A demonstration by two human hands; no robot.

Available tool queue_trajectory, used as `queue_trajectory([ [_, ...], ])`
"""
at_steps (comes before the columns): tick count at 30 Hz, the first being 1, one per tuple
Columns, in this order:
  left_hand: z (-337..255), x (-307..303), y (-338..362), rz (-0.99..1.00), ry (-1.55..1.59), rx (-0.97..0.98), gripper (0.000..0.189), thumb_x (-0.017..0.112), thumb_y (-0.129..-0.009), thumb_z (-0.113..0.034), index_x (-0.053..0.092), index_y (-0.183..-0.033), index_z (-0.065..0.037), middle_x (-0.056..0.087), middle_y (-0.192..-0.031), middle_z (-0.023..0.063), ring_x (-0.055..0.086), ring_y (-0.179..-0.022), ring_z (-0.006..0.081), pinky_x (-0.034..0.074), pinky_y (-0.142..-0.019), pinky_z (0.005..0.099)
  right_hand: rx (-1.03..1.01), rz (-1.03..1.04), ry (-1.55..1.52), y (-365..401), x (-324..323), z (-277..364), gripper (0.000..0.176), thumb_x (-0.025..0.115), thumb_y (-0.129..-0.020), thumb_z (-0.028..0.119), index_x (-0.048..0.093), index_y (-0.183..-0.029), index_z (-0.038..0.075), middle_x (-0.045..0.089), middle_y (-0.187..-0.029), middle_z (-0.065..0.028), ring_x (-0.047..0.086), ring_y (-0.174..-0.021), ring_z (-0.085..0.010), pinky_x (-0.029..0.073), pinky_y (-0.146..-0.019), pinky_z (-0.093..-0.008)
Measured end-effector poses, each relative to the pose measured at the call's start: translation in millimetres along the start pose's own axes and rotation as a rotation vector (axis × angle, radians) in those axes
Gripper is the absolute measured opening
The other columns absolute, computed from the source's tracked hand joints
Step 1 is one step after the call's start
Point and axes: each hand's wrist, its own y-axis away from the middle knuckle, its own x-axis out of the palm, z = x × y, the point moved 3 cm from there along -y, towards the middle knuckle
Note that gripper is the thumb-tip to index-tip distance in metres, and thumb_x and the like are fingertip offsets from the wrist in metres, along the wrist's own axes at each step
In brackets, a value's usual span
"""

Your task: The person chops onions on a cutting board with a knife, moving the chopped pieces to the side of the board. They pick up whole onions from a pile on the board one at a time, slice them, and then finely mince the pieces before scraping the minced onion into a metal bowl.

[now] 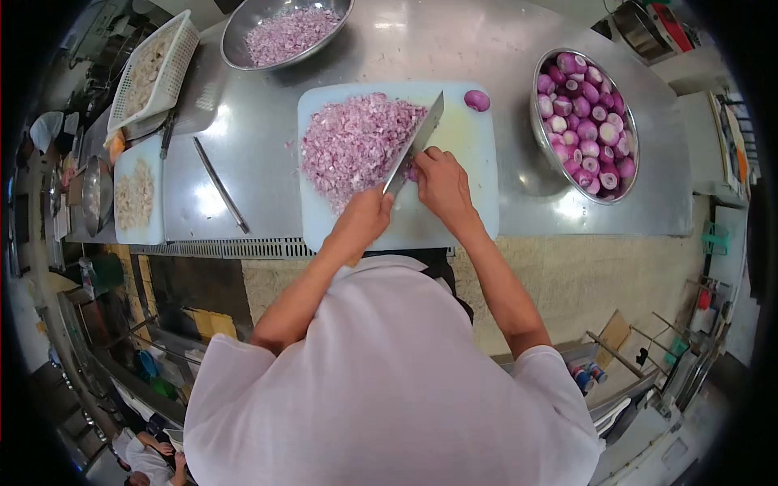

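Observation:
My left hand [362, 220] is closed round the handle of a broad kitchen knife [420, 138]. The blade slants away to the right, along the edge of a large heap of chopped red onion [356, 144]. Bent fingers of my right hand [442, 182] press on a small piece of red onion [413, 172], mostly hidden, close beside the blade. Both hands are over a white cutting board [478, 194]. A whole peeled red onion [477, 100] lies at the board's far right corner.
A steel bowl of peeled onions [585, 121] stands right. Chopped onion fills part of another bowl [284, 36] at the back. Left are a steel rod [220, 185], a white basket [154, 69] and a second board [139, 198] with pale pieces. Another person [150, 458] is at lower left.

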Motion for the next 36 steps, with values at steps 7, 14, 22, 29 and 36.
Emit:
queue_trajectory([
  [7,-14.4,-0.7,-0.5,0.039,0.111,-0.128,0.022,0.048,-0.1,-0.016,0.057,-0.095,0.004,0.058,-0.064,0.0225,0.057,-0.045,0.0335,0.045,-0.045,0.0446,0.035,-0.019,-0.029,5.1,3.3,-2.6,0.012,0.058,-0.081,0.001,0.064,-0.09,0.004,0.061,-0.091,-0.0132,0.059,-0.085,-0.0351,0.051,-0.075,-0.0458],
  [14,-21.4,2.2,4.0,0.034,0.11,-0.087,0.025,0.047,-0.104,-0.021,0.054,-0.094,0.001,0.048,-0.056,0.0047,0.05,-0.04,0.0155,0.042,-0.039,0.0347,-0.032,-0.109,-0.085,1.8,1.1,-5.1,0.008,0.057,-0.083,0.001,0.063,-0.088,0.004,0.059,-0.088,-0.0129,0.057,-0.082,-0.0354,0.049,-0.071,-0.0473],
  [22,-20.1,11.2,-2.6,-0.029,0.04,-0.022,0.024,0.047,-0.103,-0.021,0.055,-0.095,0.001,0.047,-0.054,0.0033,0.049,-0.039,0.015,0.04,-0.038,0.0346,-0.048,-0.1,-0.127,8.5,1.4,-10.0,0.008,0.056,-0.083,0.001,0.062,-0.088,0.003,0.059,-0.087,-0.0129,0.057,-0.081,-0.0346,0.049,-0.07,-0.0457],
  [29,-38.4,12.6,4.9,-0.088,0.104,-0.096,0.024,0.047,-0.103,-0.02,0.056,-0.096,0.002,0.049,-0.055,0.0079,0.051,-0.041,0.018,0.042,-0.042,0.0369,-0.095,-0.173,-0.163,7.3,-0.4,-13.3,0.006,0.059,-0.079,0.0,0.061,-0.084,0.002,0.059,-0.086,-0.0123,0.058,-0.08,-0.0335,0.05,-0.069,-0.0434],
  [36,-43.4,22.0,0.5,-0.121,-0.036,-0.104,0.023,0.049,-0.1,-0.016,0.059,-0.1,0.005,0.056,-0.068,0.0226,0.057,-0.063,0.038,0.043,-0.057,0.0476,-0.098,-0.139,-0.231,9.8,-1.1,-20.1,0.006,0.06,-0.079,-0.002,0.061,-0.084,0.002,0.059,-0.085,-0.0124,0.058,-0.081,-0.0335,0.05,-0.069,-0.0435],
])
